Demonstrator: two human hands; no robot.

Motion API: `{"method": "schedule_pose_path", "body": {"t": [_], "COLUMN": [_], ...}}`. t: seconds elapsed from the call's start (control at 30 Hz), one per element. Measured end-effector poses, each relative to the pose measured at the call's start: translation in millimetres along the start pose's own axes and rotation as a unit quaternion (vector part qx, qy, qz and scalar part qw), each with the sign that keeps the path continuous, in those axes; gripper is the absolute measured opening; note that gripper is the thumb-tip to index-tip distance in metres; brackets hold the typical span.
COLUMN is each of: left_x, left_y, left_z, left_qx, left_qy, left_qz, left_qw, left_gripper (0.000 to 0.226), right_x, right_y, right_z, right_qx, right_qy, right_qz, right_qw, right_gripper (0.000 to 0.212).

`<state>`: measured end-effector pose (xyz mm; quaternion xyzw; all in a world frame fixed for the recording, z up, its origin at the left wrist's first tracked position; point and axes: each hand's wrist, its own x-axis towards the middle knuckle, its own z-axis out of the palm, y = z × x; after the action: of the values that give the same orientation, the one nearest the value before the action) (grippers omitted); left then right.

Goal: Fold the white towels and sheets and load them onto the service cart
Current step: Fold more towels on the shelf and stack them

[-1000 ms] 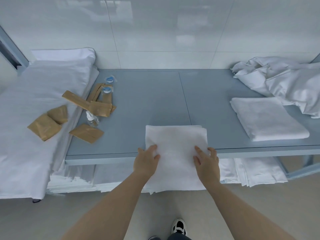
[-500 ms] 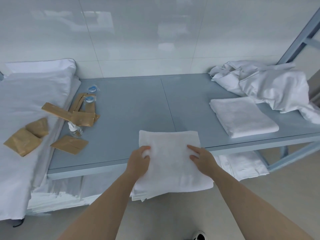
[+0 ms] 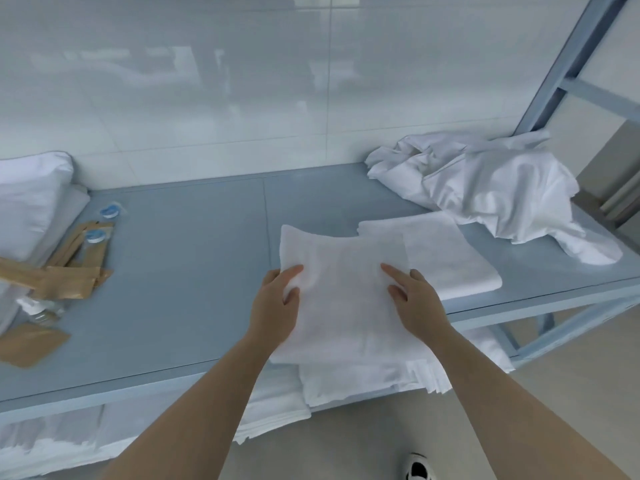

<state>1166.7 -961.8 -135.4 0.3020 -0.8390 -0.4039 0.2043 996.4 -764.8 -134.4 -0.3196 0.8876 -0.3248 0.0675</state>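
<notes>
I hold a folded white towel (image 3: 346, 306) between both hands over the front of the grey-blue cart top (image 3: 194, 271). My left hand (image 3: 273, 306) grips its left edge and my right hand (image 3: 414, 299) grips its right edge, thumbs on top. The towel's near half hangs past the shelf's front edge. Its far right corner overlaps a second folded towel (image 3: 453, 261) lying on the shelf. Behind that lies a crumpled heap of white sheets (image 3: 502, 192).
Brown paper packets (image 3: 62, 278), small blue-capped containers (image 3: 107, 211) and a clear bottle (image 3: 41, 313) lie at the shelf's left, beside white bedding (image 3: 27, 202). Folded linens (image 3: 277, 410) fill the lower shelf. A blue frame post (image 3: 571, 64) rises at right.
Both hands have carried the folded towel to the right and farther onto the shelf, so its corner now overlaps the other folded towel. My view has turned right.
</notes>
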Motion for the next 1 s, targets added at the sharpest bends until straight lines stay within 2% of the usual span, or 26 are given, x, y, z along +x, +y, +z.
{"method": "schedule_pose_path", "body": {"t": [0.23,0.43,0.6,0.73,0.8,1.0], "left_x": [49.1,85.3,110.5,114.8,111.9,106.8], "left_y": [84.1,125.3,126.3,106.3,95.6,85.7], "left_z": [108.9,166.3,197.1,220.4,225.9,223.9], "left_qx": [-0.021,-0.034,-0.027,0.021,0.045,0.034], "left_qy": [0.048,0.067,0.088,0.014,-0.014,-0.006], "left_qz": [-0.031,-0.052,-0.077,-0.16,-0.189,-0.166], "left_qw": [0.998,0.996,0.993,0.987,0.981,0.985], "left_gripper": [0.041,0.042,0.042,0.045,0.045,0.046], "right_x": [82.4,138.7,171.0,176.4,169.0,160.9], "right_y": [99.2,147.1,176.1,208.6,221.2,216.7], "right_z": [-94.3,-135.6,-135.5,-113.4,-102.7,-86.8], "right_qx": [0.012,-0.001,-0.002,-0.016,-0.002,-0.016], "right_qy": [-0.023,-0.028,-0.051,-0.167,-0.199,-0.152], "right_qz": [-0.054,-0.082,-0.066,0.021,0.056,0.033], "right_qw": [0.998,0.996,0.997,0.986,0.978,0.988], "right_gripper": [0.043,0.043,0.044,0.053,0.053,0.051]}}
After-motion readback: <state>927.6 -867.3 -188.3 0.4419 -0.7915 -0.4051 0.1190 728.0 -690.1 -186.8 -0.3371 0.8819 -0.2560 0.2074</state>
